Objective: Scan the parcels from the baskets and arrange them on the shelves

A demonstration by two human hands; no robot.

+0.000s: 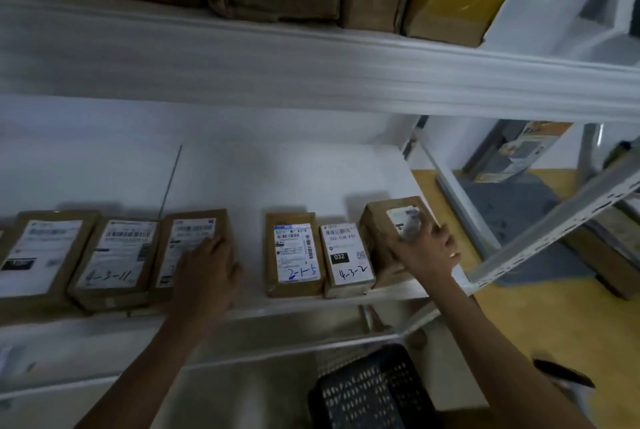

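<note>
1. a white metal middle shelf (pixel 277 179) is seen from above. six small parcels lie in a row near its front edge, labels facing up.
2. the right hand (pixel 427 250) has its fingers and thumb curled round the end parcel (pixel 377 231) at the right end of the row. this parcel sits tilted, just beside the parcel marked 4-3-2 (pixel 346 260).
3. the left hand (pixel 204 271) lies flat, fingers fairly straight, on the third parcel (pixel 192 238) from the left. it presses rather than grips.
4. progress, as a judgement: the row looks well under way. handwritten codes show on the parcel marked 4-3-11 (pixel 114 260) and the parcel marked 2-1-5 (pixel 294 255). a gap is open between the third parcel and 2-1-5. the end parcel seems not yet squared into line.
5. a black basket (pixel 374 390) stands below. its contents are hidden, so what is left cannot be told.
6. materials: the parcels are flat, rectangular brown cardboard boxes with smooth white printed labels. the basket is rigid lattice plastic. the upper shelf (pixel 311 57) carries bigger taped cartons.
</note>
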